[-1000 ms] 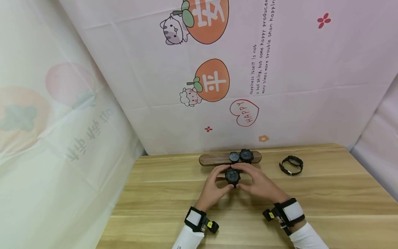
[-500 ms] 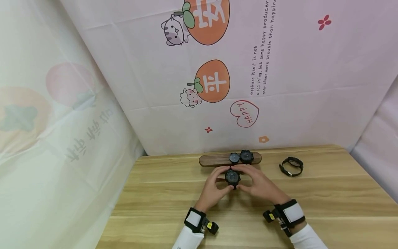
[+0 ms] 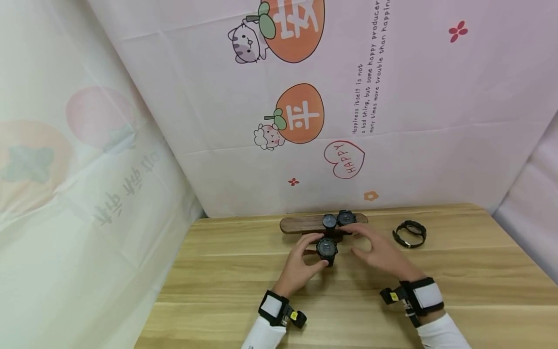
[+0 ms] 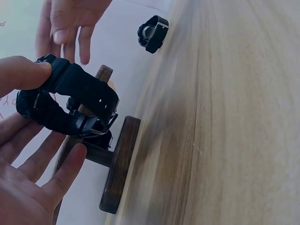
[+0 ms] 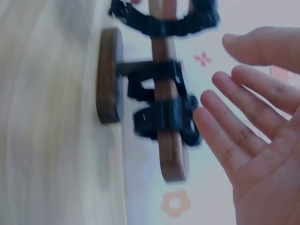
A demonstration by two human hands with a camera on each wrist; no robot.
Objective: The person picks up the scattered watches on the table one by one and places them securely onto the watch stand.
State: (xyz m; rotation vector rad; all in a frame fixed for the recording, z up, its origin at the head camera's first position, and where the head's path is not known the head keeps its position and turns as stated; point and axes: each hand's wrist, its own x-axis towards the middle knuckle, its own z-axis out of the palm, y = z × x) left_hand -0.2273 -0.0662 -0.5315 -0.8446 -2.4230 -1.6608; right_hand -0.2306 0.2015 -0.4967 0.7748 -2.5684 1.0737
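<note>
Watch [image 3: 327,248] pinched in left hand [image 3: 298,264] above tabletop [image 3: 218,271]; right hand [image 3: 381,254] spread, holding nothing, beside wooden stand [image 3: 301,224] bearing two watches [image 3: 337,219].

A light wooden table [image 3: 244,281] carries a dark wooden watch stand [image 3: 305,224] at its far edge, a black watch [image 3: 410,233] lying to its right.

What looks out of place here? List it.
One black watch lies alone on the table, right of the wooden stand that carries two watches. The left hand holds a third watch; the right hand is open. Nothing looks damaged.
</note>
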